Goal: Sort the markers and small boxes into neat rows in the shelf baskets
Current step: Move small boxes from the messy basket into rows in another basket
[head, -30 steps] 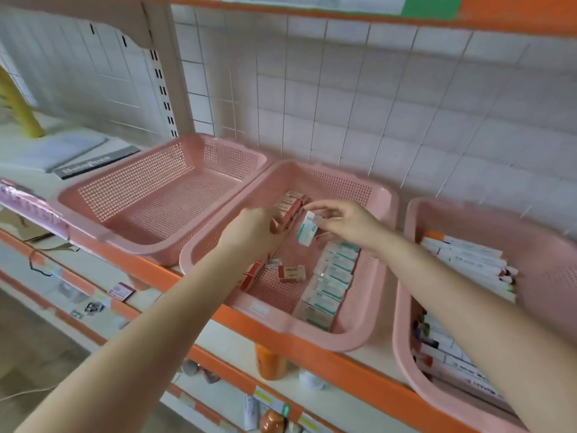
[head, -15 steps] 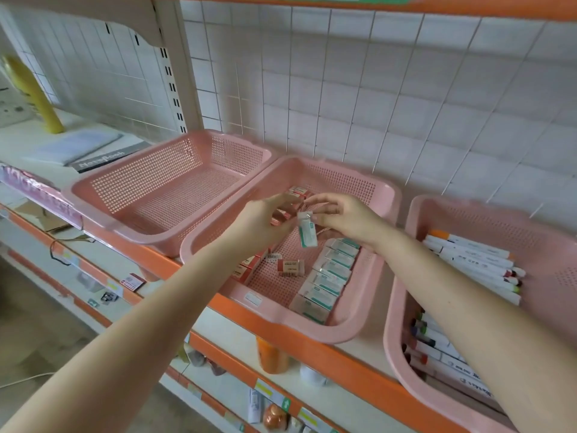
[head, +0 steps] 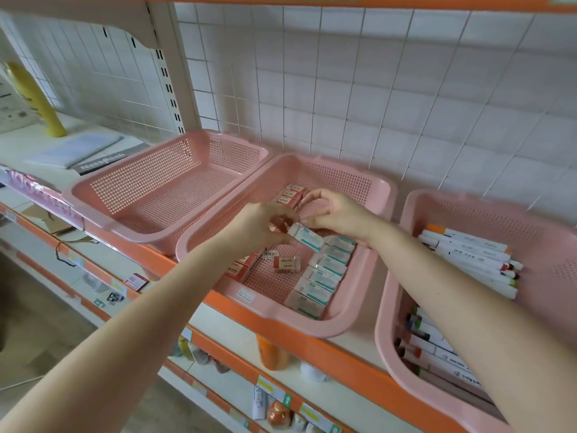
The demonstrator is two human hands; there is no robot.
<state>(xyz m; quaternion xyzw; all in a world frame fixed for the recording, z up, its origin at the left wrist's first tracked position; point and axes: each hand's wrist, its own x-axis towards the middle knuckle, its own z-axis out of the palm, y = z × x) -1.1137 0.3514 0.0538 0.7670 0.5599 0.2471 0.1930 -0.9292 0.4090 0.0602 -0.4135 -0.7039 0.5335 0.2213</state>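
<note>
L grip, R grip: both pinch-tight on teal box (mid basket)

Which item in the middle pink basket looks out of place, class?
One small red-and-white cardboard box lies alone and askew on the floor of the middle pink plastic basket, between the row of red boxes and the row of teal-and-white boxes, joining neither.

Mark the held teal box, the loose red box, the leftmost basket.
White-and-teal small box (head: 307,239): head view, top face.
Red-and-white loose box (head: 287,264): head view, label.
Leftmost pink mesh basket (head: 187,195): head view, floor.
</note>
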